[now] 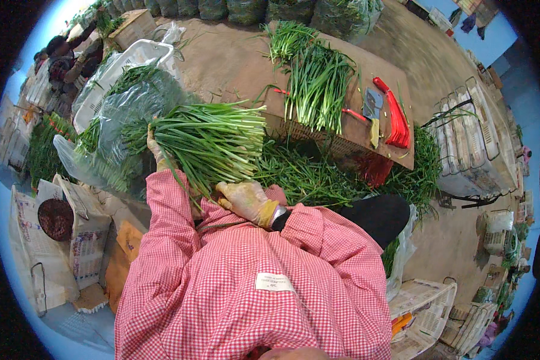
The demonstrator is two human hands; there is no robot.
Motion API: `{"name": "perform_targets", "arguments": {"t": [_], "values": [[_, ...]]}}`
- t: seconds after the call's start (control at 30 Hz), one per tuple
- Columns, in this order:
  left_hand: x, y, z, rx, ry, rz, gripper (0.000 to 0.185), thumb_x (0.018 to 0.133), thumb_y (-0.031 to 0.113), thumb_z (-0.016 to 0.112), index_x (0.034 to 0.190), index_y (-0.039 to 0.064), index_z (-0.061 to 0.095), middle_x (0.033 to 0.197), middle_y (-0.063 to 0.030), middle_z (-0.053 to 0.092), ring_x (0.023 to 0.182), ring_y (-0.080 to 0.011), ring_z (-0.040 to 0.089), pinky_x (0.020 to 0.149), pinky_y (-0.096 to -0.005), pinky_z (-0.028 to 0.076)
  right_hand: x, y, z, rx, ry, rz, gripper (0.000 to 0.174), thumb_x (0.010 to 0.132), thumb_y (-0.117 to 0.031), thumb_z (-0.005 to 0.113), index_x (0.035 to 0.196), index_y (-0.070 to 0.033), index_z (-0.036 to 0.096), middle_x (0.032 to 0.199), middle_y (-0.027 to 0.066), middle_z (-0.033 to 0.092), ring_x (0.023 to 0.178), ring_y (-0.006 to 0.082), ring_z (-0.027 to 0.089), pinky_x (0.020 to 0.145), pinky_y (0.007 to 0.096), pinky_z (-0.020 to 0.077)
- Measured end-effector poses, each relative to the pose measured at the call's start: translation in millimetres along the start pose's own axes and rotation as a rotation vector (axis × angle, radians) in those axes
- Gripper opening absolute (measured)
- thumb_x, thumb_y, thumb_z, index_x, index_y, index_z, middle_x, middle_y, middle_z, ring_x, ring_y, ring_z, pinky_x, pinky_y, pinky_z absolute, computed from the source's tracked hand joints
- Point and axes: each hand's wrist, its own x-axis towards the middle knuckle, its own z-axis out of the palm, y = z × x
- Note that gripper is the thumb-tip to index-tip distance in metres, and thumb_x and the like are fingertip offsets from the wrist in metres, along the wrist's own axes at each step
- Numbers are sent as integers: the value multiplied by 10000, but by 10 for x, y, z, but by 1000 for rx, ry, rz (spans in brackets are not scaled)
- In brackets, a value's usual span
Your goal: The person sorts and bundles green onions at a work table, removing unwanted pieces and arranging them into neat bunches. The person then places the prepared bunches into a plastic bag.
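My left hand [155,146], in a stained glove, is shut around the leafy end of a big bunch of Chinese chives [211,139]. The pale cut ends of the stalks point right. Just below the bunch, close to my body, is my gloved right hand [247,202]; its fingers are bent, and I cannot tell whether they grip any leaves. Beyond the bunch, more chives [319,90] lie in a pile on a brown board [364,58]. To their right are a cleaver [372,108] with a yellow handle and a bundle of red ties [398,121].
A clear plastic bag [135,108] of greens leans by a white crate [150,49] at left. Loose leaves [306,175] heap below the board. White crates [468,135] stand at right. Another person [67,67] works at far left. Filled bags [247,11] line the back.
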Motion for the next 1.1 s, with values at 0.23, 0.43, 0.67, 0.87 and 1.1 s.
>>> {"name": "perform_targets", "arguments": {"t": [0.23, 0.43, 0.67, 0.87, 1.1], "values": [[1, 39, -176, -142, -267, -57, 383, 1023, 374, 536, 1288, 131, 666, 1189, -178, 708, 1045, -404, 690, 889, -662, 550, 36, 175, -37, 3, -149, -83, 198, 940, -283, 585, 920, -86, 585, 749, 149, 661, 705, 359, 671, 621, 463, 512], [-82, 17, -167, -185, -363, -75, 424, 1030, 385, 515, 1409, 207, 582, 1258, -197, 678, 1114, -448, 659, 899, -693, 527, -931, 796, -947, 477, -203, 581, 264, 893, -362, 689, 957, -110, 735, 799, 82, 718, 728, 194, 698, 677, 347, 536], [-72, -65, -44, -213, -457, -112, 412, 1021, 369, 539, 1381, 182, 611, 1262, -212, 671, 1106, -438, 667, 874, -692, 540, -633, 900, -1253, -1, 115, 423, 504, 822, -330, 765, 1288, -162, 673, 1198, 102, 688, 918, 271, 696, 807, 374, 544], [-92, -7, -30, -235, -405, -129, 406, 1020, 363, 535, 1364, 168, 625, 1254, -205, 678, 1113, -442, 661, 920, -674, 523, 80, 386, -884, 264, -218, 641, 280, 881, -268, 729, 1098, -92, 739, 936, 29, 729, 627, 107, 584, 624, 261, 502], [-119, -13, -39, -236, -444, -106, 396, 1032, 381, 514, 1342, 173, 647, 1232, -213, 685, 1109, -443, 659, 941, -655, 516, -841, 783, -1354, 1097, 24, 922, 345, 946, -373, 642, 978, -41, 729, 768, 37, 687, 578, 148, 605, 540, 305, 485]]}}
